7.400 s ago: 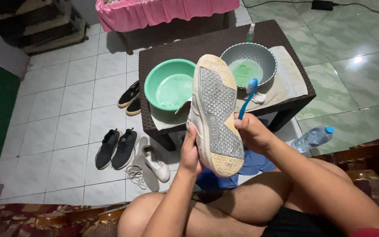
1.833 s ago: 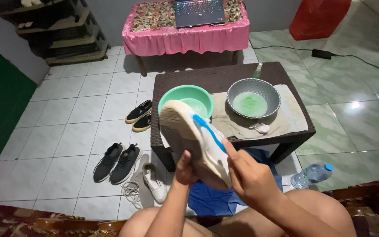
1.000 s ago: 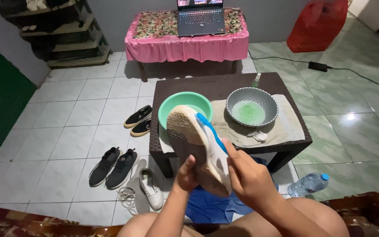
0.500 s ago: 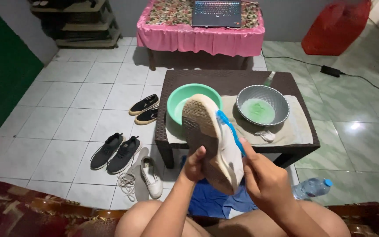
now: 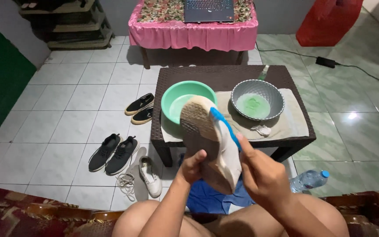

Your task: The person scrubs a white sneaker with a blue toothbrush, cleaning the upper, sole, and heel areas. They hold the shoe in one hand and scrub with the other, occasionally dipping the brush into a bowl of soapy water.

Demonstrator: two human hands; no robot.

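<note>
Seven seconds back I had the white shoe [image 5: 211,142] turned sole-up toward me, with the blue toothbrush [image 5: 224,126] lifted clear of it. Now I have rolled the shoe so its side faces my right hand, and the brush lies along that side edge, head near the toe. Over the last two seconds the brush has stayed against the same edge, shifting only a little, so I judge I have gone from the sole to scrubbing the sidewall.

My left hand [image 5: 192,166] is closed around the heel end from below, thumb on the sole. My right hand [image 5: 262,180] is wrapped round the brush handle, forefinger stretched along it. The shoe is held up in front of my knees, over the blue cloth [image 5: 209,199] on the floor and just before the dark table [image 5: 224,79].

Counting: two basins on the table, one green [image 5: 180,96] and one grey [image 5: 257,97] with green liquid in it; one small spray bottle [image 5: 264,72] behind the grey one; one crumpled white scrap [image 5: 261,130] on the beige towel [image 5: 294,123], maybe a rag, too small to tell. On the floor I count five more shoes: a black slip-on pair [image 5: 139,108], a dark sneaker pair [image 5: 112,152], and one white shoe [image 5: 150,176] with loose laces. One water bottle [image 5: 309,180], one laptop [image 5: 209,9].
</note>
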